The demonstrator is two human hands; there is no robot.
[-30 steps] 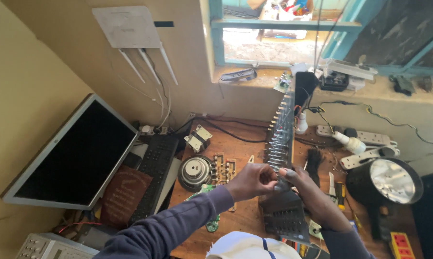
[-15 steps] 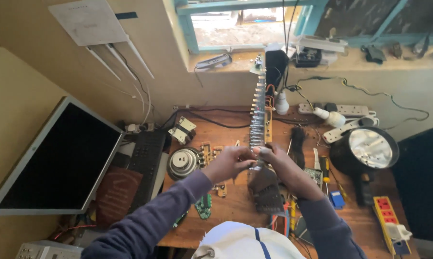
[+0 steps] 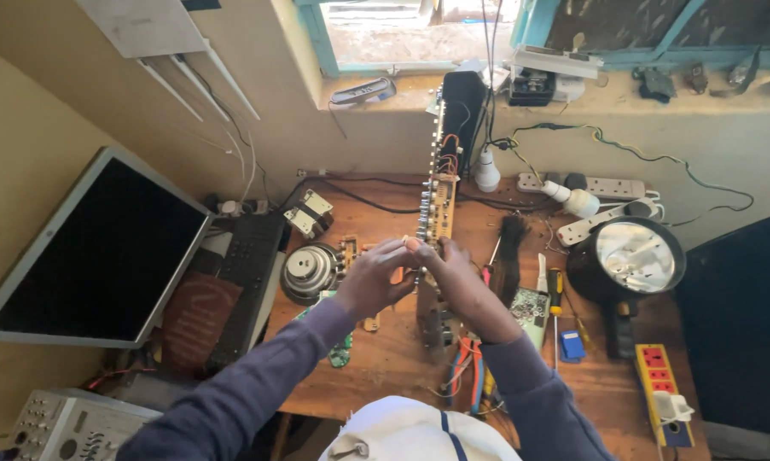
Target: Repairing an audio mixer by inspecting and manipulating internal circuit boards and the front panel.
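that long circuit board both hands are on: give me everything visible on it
The long circuit board is a narrow tan strip standing on edge, running from the hands up toward the window sill. A row of small metal knob shafts lines its left edge; red and orange wires cluster near its top, by a black box. The left hand and right hand grip its lower part, fingertips meeting. Its bottom end meets the wooden bench.

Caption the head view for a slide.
Both hands, left hand and right hand, grip a long circuit board standing on edge over a cluttered wooden workbench.
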